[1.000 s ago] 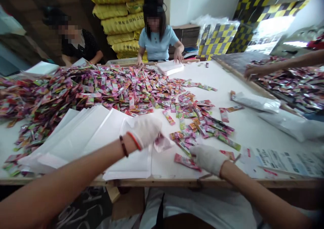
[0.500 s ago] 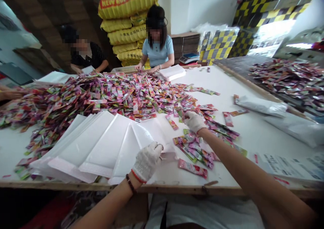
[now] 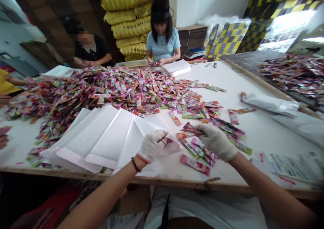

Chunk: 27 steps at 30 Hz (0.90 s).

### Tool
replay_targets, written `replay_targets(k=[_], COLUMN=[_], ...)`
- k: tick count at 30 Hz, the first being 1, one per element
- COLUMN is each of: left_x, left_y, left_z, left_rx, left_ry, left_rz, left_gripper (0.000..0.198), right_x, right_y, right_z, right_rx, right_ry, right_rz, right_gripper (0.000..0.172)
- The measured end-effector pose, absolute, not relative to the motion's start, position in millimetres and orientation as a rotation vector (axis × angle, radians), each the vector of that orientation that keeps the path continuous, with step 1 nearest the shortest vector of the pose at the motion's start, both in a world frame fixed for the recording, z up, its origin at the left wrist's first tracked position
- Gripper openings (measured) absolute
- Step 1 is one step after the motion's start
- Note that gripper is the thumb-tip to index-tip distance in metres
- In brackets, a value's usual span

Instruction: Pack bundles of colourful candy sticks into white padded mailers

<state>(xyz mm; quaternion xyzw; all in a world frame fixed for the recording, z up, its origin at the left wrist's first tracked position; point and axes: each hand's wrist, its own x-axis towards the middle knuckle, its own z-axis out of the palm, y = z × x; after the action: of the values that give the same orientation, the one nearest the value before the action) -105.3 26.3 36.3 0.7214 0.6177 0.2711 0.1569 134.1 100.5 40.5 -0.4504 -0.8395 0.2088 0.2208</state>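
My left hand (image 3: 153, 146), in a white knit glove, is closed at the near end of a white padded mailer (image 3: 149, 123). A translucent flap (image 3: 173, 148) sticks out beside its fingers. More white mailers (image 3: 100, 139) lie fanned out to the left. My right hand (image 3: 218, 142), gloved too, pinches a small pink and purple sachet (image 3: 189, 127) by its right end, above the table. Below and between the hands lie several loose sachets (image 3: 194, 165) in pink, green and purple.
A big heap of sachets (image 3: 121, 87) covers the table's middle and left. Stuffed white bags (image 3: 273, 102) and a printed plastic sheet (image 3: 291, 165) lie at right. Two people (image 3: 163, 43) sit across the table; another person's hand (image 3: 3, 138) shows at the left edge.
My right hand has drawn back from the heap's edge toward me, now with a sachet in its fingers. My left hand has shifted slightly and stays at the mailer. The camera view has shifted.
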Motion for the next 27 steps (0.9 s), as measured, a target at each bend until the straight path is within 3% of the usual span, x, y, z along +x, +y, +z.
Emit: replay_targets(k=[4, 6, 9, 16, 23, 27], left_x=[-94.7, -82.2, -62.5, -45.0, -38.2, -39.3], left_y=[39.0, 38.8, 31.8, 27.2, 21.5, 16.9], left_z=[44.0, 47.7, 54.3, 71.4, 52.5, 45.8], left_rx=[2.056, 2.106, 2.223, 2.37, 2.422, 2.353], left_ry=[1.697, 1.758, 1.881, 1.872, 1.846, 1.945], left_rz=[0.808, 0.741, 0.571, 0.463, 0.382, 0.414], left_gripper=[0.024, 0.022, 0.02, 0.021, 0.018, 0.021], right_x=[115.1, 100.1, 83.6, 80.4, 85.8, 93.3], right_y=[61.1, 47.4, 38.5, 37.0, 57.9, 54.8], right_z=[40.4, 28.4, 13.5, 14.2, 7.0, 11.1], right_rx=[-1.318, -1.443, -1.485, -0.977, -1.412, -1.369], right_ry=[-1.981, -1.736, -1.47, -0.931, -1.604, -1.219], right_rz=[1.51, 1.748, 1.794, 2.101, 1.832, 1.98], right_gripper=[0.016, 0.011, 0.008, 0.03, 0.015, 0.015])
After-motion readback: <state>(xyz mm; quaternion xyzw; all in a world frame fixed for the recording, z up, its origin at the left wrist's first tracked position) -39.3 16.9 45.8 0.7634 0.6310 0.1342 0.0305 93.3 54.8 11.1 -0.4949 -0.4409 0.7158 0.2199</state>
